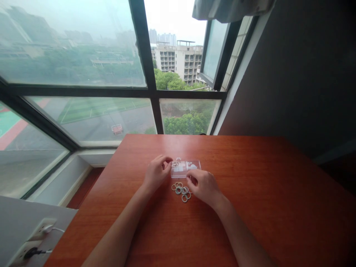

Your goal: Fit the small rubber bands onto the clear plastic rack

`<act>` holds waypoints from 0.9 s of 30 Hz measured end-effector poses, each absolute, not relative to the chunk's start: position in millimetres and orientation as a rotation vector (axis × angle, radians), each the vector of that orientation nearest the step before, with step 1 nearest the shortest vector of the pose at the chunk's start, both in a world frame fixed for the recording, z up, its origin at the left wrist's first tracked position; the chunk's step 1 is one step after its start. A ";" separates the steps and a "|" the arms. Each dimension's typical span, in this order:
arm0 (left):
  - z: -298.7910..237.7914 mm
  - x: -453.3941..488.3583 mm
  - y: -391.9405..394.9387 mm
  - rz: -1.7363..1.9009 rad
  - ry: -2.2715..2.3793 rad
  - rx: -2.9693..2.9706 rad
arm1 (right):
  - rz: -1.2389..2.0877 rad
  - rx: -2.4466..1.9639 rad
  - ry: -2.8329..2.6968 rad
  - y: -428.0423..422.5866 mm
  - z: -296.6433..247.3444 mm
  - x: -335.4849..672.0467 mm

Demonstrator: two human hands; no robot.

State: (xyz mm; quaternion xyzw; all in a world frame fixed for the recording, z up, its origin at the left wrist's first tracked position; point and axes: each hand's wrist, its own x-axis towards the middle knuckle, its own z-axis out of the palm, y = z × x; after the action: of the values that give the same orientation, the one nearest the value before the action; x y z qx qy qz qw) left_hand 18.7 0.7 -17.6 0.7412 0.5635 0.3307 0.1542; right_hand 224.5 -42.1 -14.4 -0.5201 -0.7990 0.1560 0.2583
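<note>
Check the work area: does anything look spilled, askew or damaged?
Nothing stands out. The loose rings lie clustered, some overlapping, on the table in front of the clear box, which sits fairly straight. No damage shows, though the rings are too small to judge closely.

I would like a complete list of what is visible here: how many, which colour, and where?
Rings: about ten, overlapping, pale to grey-green, on the table before the box
Box: one, clear, between the hands; small contents unclear
Table: one, reddish brown, centre
Window frame: one, dark, ahead
Cloth: one, grey, top
Buildings: several, pale, outside
Trees: several, green, outside
Field: one, green, outside left
Plugs: two, white and black, lower left
Wall: one, dark, right
Left hand: one, bare, box's left side
Right hand: one, bare, box's near right corner
</note>
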 end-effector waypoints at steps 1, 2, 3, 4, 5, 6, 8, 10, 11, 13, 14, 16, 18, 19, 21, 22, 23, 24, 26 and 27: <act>-17.4 18.7 0.5 0.948 1.612 2.129 | 0.422 -1.404 -2.175 -42.3 -14.2 224.1; -17.1 18.6 0.4 0.950 1.605 2.136 | 0.420 -1.404 -2.179 -42.6 -14.0 223.8; -16.8 18.4 0.2 0.950 1.593 2.144 | 0.420 -1.408 -2.181 -42.9 -13.7 223.5; -16.2 18.2 0.0 0.952 1.577 2.154 | 0.421 -1.410 -2.184 -43.3 -13.4 223.3; -15.4 18.0 -0.3 0.953 1.561 2.164 | 0.425 -1.410 -2.190 -43.6 -12.9 223.3; -14.3 17.8 -0.8 0.955 1.547 2.176 | 0.432 -1.408 -2.198 -44.1 -12.1 223.4; -11.0 17.8 -2.2 0.949 1.525 2.203 | 0.463 -1.405 -2.221 -45.5 -9.7 224.1; -6.7 18.4 -4.4 0.924 1.484 2.233 | 0.525 -1.419 -2.253 -47.5 -6.8 225.1; -4.2 18.9 -5.7 0.905 1.454 2.248 | 0.563 -1.435 -2.274 -48.5 -5.6 225.5; 0.8 19.9 -8.7 0.860 1.392 2.284 | 0.621 -1.476 -2.316 -50.2 -4.3 226.2; 3.3 20.5 -10.2 0.834 1.365 2.305 | 0.639 -1.493 -2.338 -50.6 -4.3 226.4; 8.0 21.5 -13.1 0.774 1.324 2.348 | 0.645 -1.517 -2.373 -50.3 -5.4 226.8; 12.3 21.9 -15.6 0.707 1.297 2.376 | 0.616 -1.550 -2.382 -48.8 -6.9 227.7; 14.1 21.9 -16.7 0.667 1.286 2.383 | 0.596 -1.569 -2.380 -47.7 -7.4 228.5; 17.1 21.4 -19.1 0.569 1.268 2.385 | 0.564 -1.602 -2.365 -45.3 -7.6 231.4; 18.2 21.1 -20.4 0.511 1.263 2.381 | 0.560 -1.609 -2.359 -44.2 -7.3 233.3; 19.0 20.8 -21.8 0.450 1.264 2.374 | 0.562 -1.612 -2.354 -43.1 -6.7 235.5; 19.7 20.7 -23.4 0.392 1.273 2.366 | 0.567 -1.613 -2.351 -42.2 -6.0 237.8; 20.7 21.4 -26.8 0.284 1.302 2.358 | 0.576 -1.612 -2.340 -40.8 -4.8 242.7; 20.9 22.2 -28.5 0.236 1.313 2.358 | 0.582 -1.613 -2.332 -40.1 -4.4 244.9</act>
State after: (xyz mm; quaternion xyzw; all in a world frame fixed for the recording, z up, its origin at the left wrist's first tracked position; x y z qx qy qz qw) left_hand 22.2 -28.5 20.9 0.8501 0.4733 0.0851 0.2144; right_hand 244.9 -40.1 -4.4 -0.5531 -0.7995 0.1995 0.1231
